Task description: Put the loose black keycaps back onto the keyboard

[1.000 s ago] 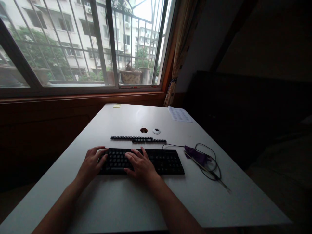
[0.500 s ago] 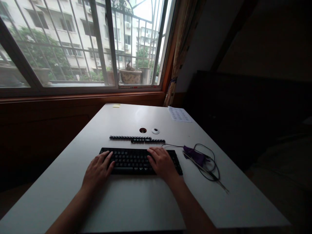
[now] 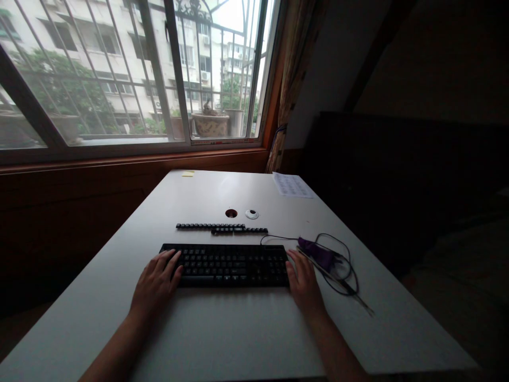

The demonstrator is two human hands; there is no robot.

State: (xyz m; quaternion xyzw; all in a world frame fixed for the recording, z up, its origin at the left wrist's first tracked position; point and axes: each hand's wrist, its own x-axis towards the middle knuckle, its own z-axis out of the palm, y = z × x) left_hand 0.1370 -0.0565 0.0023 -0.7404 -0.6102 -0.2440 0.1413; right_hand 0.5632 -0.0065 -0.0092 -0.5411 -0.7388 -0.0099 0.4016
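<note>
Keyboard (image 3: 234,279) lies on the table (image 3: 222,329) between left hand (image 3: 154,284) and right hand (image 3: 306,285), fingers (image 3: 172,261) slightly parted at its ends; whether they grip, I cannot tell. Many keys (image 3: 210,264) are fitted; 2 key rows (image 3: 210,226) lie off it.

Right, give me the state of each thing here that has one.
Keyboard: lying flat
Left hand: open, at keyboard's left end
Right hand: open, at keyboard's right end
Keycaps: in two rows
Desk hole: uncovered
Cover: off, beside hole
Cable: loosely looped
Purple cloth: crumpled
Curtain: gathered
Window: cannot tell if shut
</note>
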